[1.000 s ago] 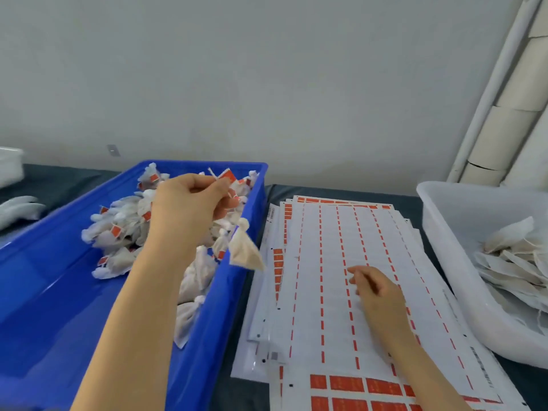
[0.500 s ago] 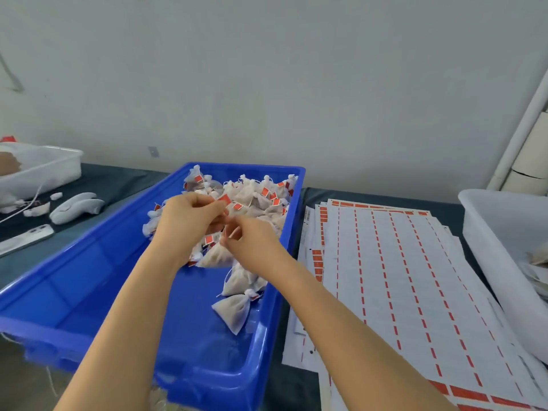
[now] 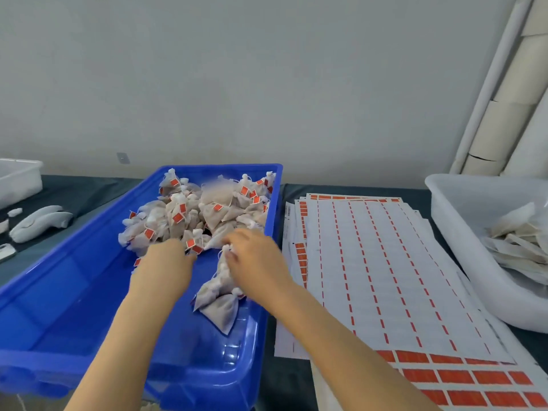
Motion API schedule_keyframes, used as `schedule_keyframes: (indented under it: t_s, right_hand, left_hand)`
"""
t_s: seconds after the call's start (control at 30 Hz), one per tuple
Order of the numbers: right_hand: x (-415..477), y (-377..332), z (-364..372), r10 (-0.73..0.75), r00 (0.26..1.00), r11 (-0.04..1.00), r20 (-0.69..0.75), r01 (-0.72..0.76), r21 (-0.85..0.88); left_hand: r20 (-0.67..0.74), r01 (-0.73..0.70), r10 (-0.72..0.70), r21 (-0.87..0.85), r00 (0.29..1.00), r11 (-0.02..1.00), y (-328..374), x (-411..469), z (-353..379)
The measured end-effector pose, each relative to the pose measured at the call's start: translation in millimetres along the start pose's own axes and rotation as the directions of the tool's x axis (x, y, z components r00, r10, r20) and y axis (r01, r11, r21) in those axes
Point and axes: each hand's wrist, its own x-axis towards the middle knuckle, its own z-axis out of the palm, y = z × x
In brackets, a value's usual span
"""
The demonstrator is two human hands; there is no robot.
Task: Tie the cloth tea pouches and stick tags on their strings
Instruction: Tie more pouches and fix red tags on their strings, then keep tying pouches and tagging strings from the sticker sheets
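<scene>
We have both hands down in the blue plastic crate (image 3: 59,292), at the near edge of the heap of white cloth tea pouches (image 3: 184,212), most of which already carry small red tags. Our left hand (image 3: 166,262) shows only its back, its fingers hidden by a tagged pouch, so we cannot tell whether it holds anything. Our right hand (image 3: 255,256) has its fingers curled at the gathered neck of one loose white pouch (image 3: 216,280) lying on the crate floor. Blur keeps us from telling a pinch from a touch.

We judge these pouches light, soft and slack: they will sag and swing if lifted by the body. The cinched neck or the string just above it looks the surest place to take hold.

The white sheets of red sticker tags (image 3: 370,277) lie on the dark table (image 3: 89,191) beside the crate, and flat pouches (image 3: 522,238) wait in the white plastic tub (image 3: 444,203) beyond.
</scene>
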Motion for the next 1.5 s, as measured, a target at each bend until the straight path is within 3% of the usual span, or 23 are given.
schedule_keyframes:
  t_s: [0.03,0.1,0.17,0.23,0.27,0.33,0.4,0.43,0.5,0.57,0.63,0.73,0.83,0.93,1.03,1.13,1.2,1.27,1.33,1.37,1.5]
  right_hand:
    - [-15,13,-11,0.055,0.996,0.997,-0.068,-0.052,0.054]
    - [-54,47,-29,0.26,0.965,0.965,-0.036,-0.259,0.033]
    - [-97,82,-46,0.487,0.866,0.869,0.112,-0.467,-0.166]
    - [-134,111,-61,0.585,0.772,0.802,0.25,-0.503,-0.323]
    - [-149,122,-69,0.594,0.74,0.796,0.316,-0.482,-0.367]
    - [-174,136,-82,0.606,0.667,0.787,0.433,-0.426,-0.446]
    - [-193,141,-89,0.628,0.602,0.77,0.493,-0.388,-0.507]
    - [-200,141,-89,0.633,0.596,0.764,0.494,-0.379,-0.522]
    - [-208,139,-88,0.615,0.653,0.767,0.442,-0.364,-0.529]
    - [-213,135,-86,0.549,0.749,0.784,0.371,-0.308,-0.539]
    - [-216,131,-85,0.47,0.81,0.797,0.352,-0.217,-0.564]
    - [-222,121,-89,0.388,0.847,0.799,0.365,-0.112,-0.591]
    - [-231,119,-96,0.225,0.941,0.818,0.254,-0.04,-0.574]
    - [-244,117,-100,0.132,0.979,0.86,0.155,-0.035,-0.508]
    - [-252,116,-105,0.252,0.942,0.864,0.22,-0.117,-0.49]
    - [-254,122,-113,0.418,0.866,0.833,0.275,-0.244,-0.497]
    - [-247,127,-122,0.498,0.853,0.826,0.156,-0.412,-0.385]
    - [-236,130,-138,0.577,0.816,0.793,0.038,-0.548,-0.265]
    - [-228,133,-155,0.629,0.778,0.768,0.003,-0.62,-0.157]
    - [-227,133,-161,0.639,0.769,0.766,0.001,-0.637,-0.086]
    - [-227,125,-191,0.615,0.787,0.783,-0.05,-0.602,0.156]
  left_hand:
    - [-0.079,-0.032,0.03,-0.021,0.996,0.999,9,-9,-4]
    - [-0.315,-0.162,0.109,-0.147,0.943,0.976,27,-35,-7]
    - [-0.594,-0.45,0.219,-0.273,0.774,0.85,48,-75,-5]
    - [-0.668,-0.68,0.355,-0.313,0.653,0.663,69,-117,9]
    - [-0.642,-0.74,0.444,-0.306,0.625,0.599,78,-133,25]
    - [-0.411,-0.718,0.59,-0.35,0.694,0.601,98,-150,63]
    - [-0.023,-0.558,0.593,-0.371,0.805,0.742,114,-152,102]
    - [0.173,-0.49,0.558,-0.318,0.812,0.812,119,-146,120]
    - [0.418,-0.428,0.483,-0.224,0.769,0.876,121,-133,147]
    - [0.489,-0.434,0.466,-0.186,0.737,0.881,116,-121,162]
    - [0.476,-0.548,0.523,-0.098,0.707,0.831,111,-116,166]
    - [0.434,-0.757,0.669,0.046,0.603,0.652,109,-116,163]
    - [0.396,-0.806,0.729,0.052,0.558,0.589,106,-125,148]
    - [0.137,-0.903,0.893,0.093,0.428,0.418,98,-140,132]
    - [-0.059,-0.922,0.925,0.075,0.376,0.38,97,-154,128]
    - [-0.158,-0.875,0.874,0.087,0.46,0.476,102,-171,131]
    - [-0.232,-0.853,0.838,0.054,0.494,0.518,107,-190,138]
    - [-0.288,-0.909,0.868,-0.02,0.404,0.416,113,-217,153]
    - [-0.212,-0.948,0.925,-0.017,0.315,0.319,123,-238,170]
    - [-0.161,-0.95,0.937,-0.008,0.309,0.312,128,-242,178]
    - [0.012,-0.917,0.926,0.148,0.376,0.37,152,-253,208]
